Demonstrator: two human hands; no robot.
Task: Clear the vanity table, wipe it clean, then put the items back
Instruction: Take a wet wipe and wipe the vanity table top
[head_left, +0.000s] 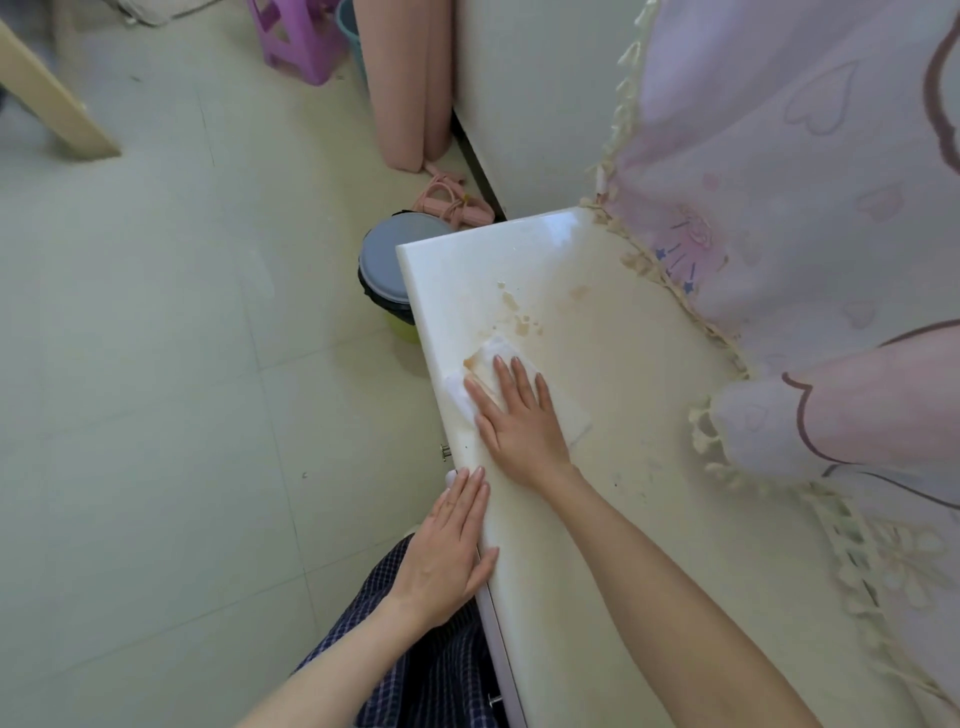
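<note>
A person's right hand (519, 415) presses flat on a white wipe (498, 358) near the left edge of the table (649, 395), its fingers (524, 376) spread and lying open on the wipe rather than clenched around it, likely so that the whole palm bears down on the wipe over the grime. The wipe already shows a brown smear at its far left corner, and it sits just short of a patch of tan stains (519, 314) that lies farther along the table, apparently the next target.

The left hand (447, 551) rests on the table's near left edge, fingers together and extended, thumb on the top, holding nothing; it seems placed there to steady the person while the other arm reaches.

The table's visible top carries no items, so the clearing step looks done and the wiping is under way, with the return of the items yet to come. A pink-and-lilac curtain (805, 182) with a tasselled fringe drapes over the table's right side, covering part of the surface there. On the floor (156, 312) just beyond the table's far left corner stands a lidded bin (387, 270).
</note>
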